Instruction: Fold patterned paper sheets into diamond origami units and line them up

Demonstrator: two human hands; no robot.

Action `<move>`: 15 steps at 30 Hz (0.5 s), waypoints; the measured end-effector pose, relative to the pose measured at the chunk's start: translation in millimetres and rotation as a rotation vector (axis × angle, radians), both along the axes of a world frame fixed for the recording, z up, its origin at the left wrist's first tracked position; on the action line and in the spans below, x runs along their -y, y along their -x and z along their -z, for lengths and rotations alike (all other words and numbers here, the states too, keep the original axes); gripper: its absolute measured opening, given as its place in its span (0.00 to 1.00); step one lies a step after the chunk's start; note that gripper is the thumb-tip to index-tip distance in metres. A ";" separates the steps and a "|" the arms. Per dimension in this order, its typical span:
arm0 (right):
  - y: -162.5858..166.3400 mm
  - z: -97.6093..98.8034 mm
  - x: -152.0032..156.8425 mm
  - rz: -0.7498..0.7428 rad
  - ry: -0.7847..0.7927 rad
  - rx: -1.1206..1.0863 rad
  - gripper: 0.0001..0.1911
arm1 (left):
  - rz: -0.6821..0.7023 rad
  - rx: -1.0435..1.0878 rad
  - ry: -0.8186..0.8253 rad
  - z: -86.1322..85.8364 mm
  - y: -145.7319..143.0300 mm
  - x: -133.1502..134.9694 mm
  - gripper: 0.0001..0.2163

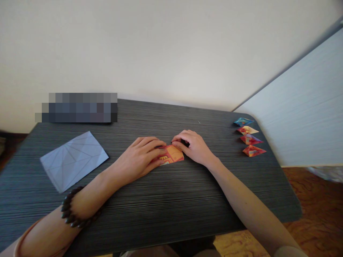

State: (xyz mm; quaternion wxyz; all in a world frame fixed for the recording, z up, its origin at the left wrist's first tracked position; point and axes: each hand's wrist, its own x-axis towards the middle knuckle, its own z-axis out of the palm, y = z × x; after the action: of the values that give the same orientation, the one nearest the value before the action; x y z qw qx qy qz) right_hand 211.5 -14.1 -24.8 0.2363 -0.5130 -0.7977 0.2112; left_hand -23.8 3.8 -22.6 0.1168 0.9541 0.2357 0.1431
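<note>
Some of the orange paper (174, 154) is hidden by the left hand (142, 155)

A red-orange printed paper (175, 153) lies on the dark tabletop (171, 203)

Orange paper (174, 153) — left end hidden (under left hand (140, 155)), pixelated block (80, 109) unreadable, table (160, 207) cropped left

The left grip (142, 157) stretches palm-down; the right grip (195, 145) curls inward beside it.
</note>
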 end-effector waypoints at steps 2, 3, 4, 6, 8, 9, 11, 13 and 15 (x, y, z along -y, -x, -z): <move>-0.9 -0.6 -0.8 0.003 0.017 -0.013 0.11 | -0.015 0.013 0.014 0.0 -0.6 0.1 0.13; -1.3 -1.2 -1.2 0.001 0.031 -0.017 0.12 | -0.020 0.022 0.018 0.1 -0.9 0.1 0.13; -1.7 -2.0 -1.6 -0.001 0.046 -0.020 0.12 | -0.023 0.028 0.024 0.4 -1.1 0.0 0.12; -2.2 -3.6 -2.3 -0.008 0.067 -0.036 0.11 | -0.026 0.035 0.042 0.9 -1.7 -0.2 0.12; -2.4 -4.7 -2.5 -0.012 0.080 -0.060 0.10 | -0.045 0.046 0.077 1.3 -2.3 -0.4 0.13; -2.4 -4.7 -2.3 -0.005 0.081 -0.071 0.10 | -0.063 0.058 0.098 1.5 -2.5 -0.6 0.14; -2.2 -3.6 -1.4 0.028 0.086 -0.103 0.10 | -0.093 0.093 0.131 1.9 -2.6 -1.1 0.16; -1.8 -1.4 -0.4 0.079 0.113 -0.176 0.10 | -0.104 0.114 0.140 2.4 -2.3 -2.0 0.17; -1.5 1.1 0.3 0.120 0.161 -0.270 0.11 | -0.094 0.110 0.134 3.2 -1.9 -3.1 0.15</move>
State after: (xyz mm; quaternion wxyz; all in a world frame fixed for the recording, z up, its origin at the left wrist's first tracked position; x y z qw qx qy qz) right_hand 213.0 -14.4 -25.8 0.3118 -0.5440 -0.7072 0.3268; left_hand -21.9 6.9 -25.8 0.1862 0.9228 0.2823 0.1846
